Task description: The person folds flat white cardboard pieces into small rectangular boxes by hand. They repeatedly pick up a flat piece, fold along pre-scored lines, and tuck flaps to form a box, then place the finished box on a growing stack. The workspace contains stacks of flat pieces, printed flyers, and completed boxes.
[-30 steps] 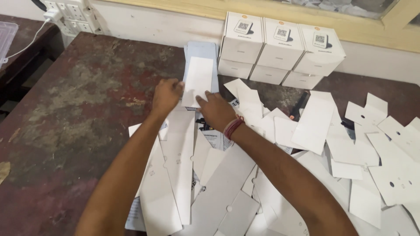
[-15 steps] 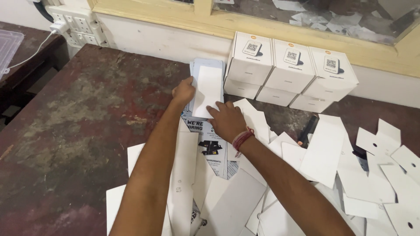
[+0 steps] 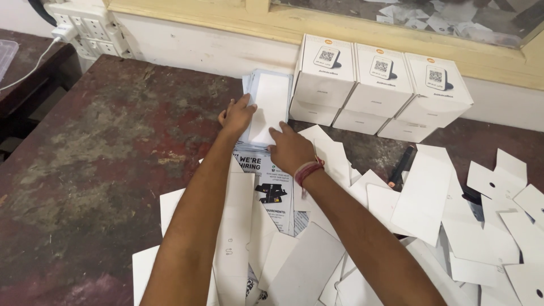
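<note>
Nearest the viewer, loose white cards (image 3: pixel 309 266) lie overlapping across the lower part of the tabletop (image 3: pixel 102 170), its surface worn and mottled red-brown. Both forearms reach out over this scatter. A printed leaflet (image 3: pixel 272 181) lies among the cards, between the two arms and partly covered by them. To the right, more cards spread toward the edge of view, some with a small punched hole, and a dark marker (image 3: pixel 401 165) lies half under them.

Farther out, the right hand (image 3: pixel 290 148), a red thread band (image 3: pixel 307 169) at its wrist, rests flat with fingers together on the near end of a card stack (image 3: pixel 271 102). The left hand (image 3: pixel 238 116) lies against the stack's left edge, fingers loosely bent, thumb on the top card. Neither hand pinches anything. The stack sits on the tabletop, touching or just beside the leftmost of the boxes.

Beyond the hands, white boxes (image 3: pixel 381 88) stand two high in a row of three. At the far left, a power strip (image 3: pixel 90 28) with a white charger (image 3: pixel 63 33) hangs on the wall. A yellow sill (image 3: pixel 238 17) runs along the back.
</note>
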